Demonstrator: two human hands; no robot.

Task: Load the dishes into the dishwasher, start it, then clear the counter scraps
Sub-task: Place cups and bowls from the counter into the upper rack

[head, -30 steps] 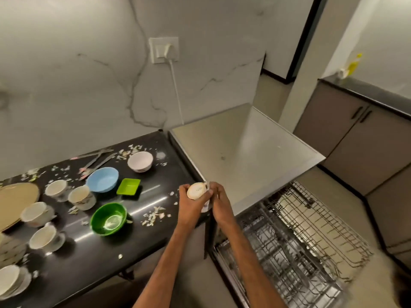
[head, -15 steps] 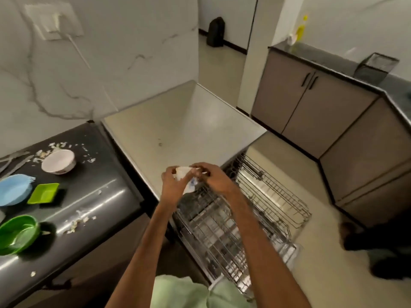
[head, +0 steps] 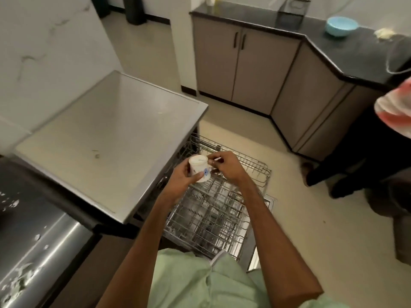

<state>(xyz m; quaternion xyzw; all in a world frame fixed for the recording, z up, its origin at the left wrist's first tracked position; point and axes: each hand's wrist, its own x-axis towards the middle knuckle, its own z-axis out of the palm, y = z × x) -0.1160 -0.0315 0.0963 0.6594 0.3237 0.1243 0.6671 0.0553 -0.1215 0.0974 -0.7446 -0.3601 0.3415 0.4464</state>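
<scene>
Domestic kitchen is indicated: dishwasher (head: 106, 141) opened with wire racks (head: 211, 214) pulled out, black corner worktop (head: 360, 54) over beige cabinet doors (head: 251, 67), blue bowl (head: 341, 25) set on it, marble-look wall (head: 44, 52).

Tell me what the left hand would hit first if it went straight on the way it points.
The left hand, gripping the cup, would likely meet the right hand first; the rack lies beyond, depth unclear.

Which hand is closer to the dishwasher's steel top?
Left. The left hand holds the cup just beside the edge of the steel top; the right hand is farther out, over the rack.
</scene>
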